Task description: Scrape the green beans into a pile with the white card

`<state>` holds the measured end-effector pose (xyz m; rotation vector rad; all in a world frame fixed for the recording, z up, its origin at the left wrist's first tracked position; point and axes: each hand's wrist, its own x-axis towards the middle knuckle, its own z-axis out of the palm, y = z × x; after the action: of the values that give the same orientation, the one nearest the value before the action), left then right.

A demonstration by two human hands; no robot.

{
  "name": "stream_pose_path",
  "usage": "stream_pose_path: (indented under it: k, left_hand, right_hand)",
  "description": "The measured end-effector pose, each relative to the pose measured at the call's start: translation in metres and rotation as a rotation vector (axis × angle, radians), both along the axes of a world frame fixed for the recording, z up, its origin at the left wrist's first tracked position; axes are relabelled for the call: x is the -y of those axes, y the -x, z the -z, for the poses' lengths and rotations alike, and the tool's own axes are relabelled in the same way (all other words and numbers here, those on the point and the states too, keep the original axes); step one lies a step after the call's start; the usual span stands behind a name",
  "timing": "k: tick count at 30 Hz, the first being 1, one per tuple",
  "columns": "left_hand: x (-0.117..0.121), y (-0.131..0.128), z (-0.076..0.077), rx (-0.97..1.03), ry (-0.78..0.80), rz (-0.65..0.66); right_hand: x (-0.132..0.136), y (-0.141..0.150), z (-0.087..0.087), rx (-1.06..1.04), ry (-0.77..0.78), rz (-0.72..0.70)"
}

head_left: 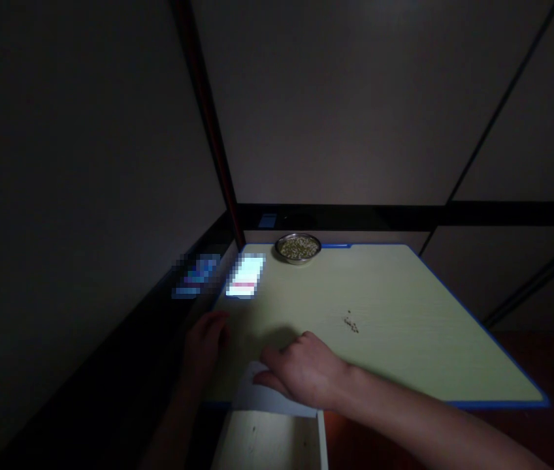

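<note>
My right hand [301, 369] is closed on a pale sheet, seemingly paper [277, 399], between thumb and curled fingers. The sheet lies across the table's near edge, just over the back of a pulled-out wooden drawer [272, 440]. In shadow at the table's left edge rests my left hand [205, 343], its fingers loosely bent and apart, with nothing visible in them. A metal bowl [298, 262] filled with pale green beans or seeds stands at the far left of the table. Beyond my left hand lies a lit phone [245, 277], its screen blurred out.
The light table [394, 365] has a blue rim. Several small dark bits [351, 322] are scattered near its middle. A blue strip [336, 246] lies along the back edge. Dark panelled walls [345, 117] stand behind and to the left, and the surroundings are dim.
</note>
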<state>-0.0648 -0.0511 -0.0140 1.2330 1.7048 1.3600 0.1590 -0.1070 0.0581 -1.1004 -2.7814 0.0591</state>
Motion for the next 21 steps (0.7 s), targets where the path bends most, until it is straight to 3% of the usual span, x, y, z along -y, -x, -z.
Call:
stream_pose_path:
  k: [6, 11, 17, 21]
  left_hand:
    - [-0.002, 0.001, 0.001, 0.041, 0.006, -0.001]
    - [-0.003, 0.002, 0.001, 0.031, 0.037, -0.024]
    - [-0.001, -0.004, -0.009, 0.013, 0.039, -0.028]
    - [-0.002, -0.003, -0.008, -0.001, 0.035, -0.010]
  right_hand:
    - [0.003, -0.003, 0.005, -0.071, 0.003, 0.043]
    - [-0.003, -0.024, -0.006, -0.189, 0.034, 0.152]
    - [-0.040, -0.105, -0.034, -0.439, 0.011, 0.422]
    - [-0.066, -0.157, -0.036, -0.319, -0.004, 0.614]
